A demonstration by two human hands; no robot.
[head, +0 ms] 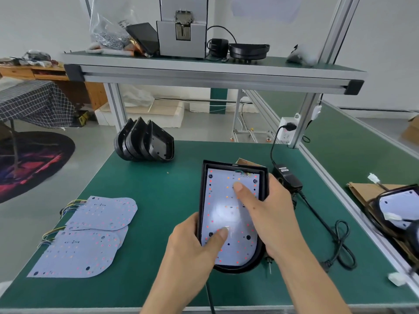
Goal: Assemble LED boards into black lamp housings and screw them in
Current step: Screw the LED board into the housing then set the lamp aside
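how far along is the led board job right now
Done: one lamp with a board inside sits at the right edge. In hand: both thumbs press an LED board into the black housing, left hand and right hand gripping its sides; no screws visible. Left: loose boards and empty housings.

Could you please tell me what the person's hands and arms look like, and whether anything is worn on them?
Both the left hand and the right hand are bare, with no gloves, rings or watch visible. The forearms are bare too, with no sleeves in view down to the frame's bottom edge. Fingernails look short and unpainted.
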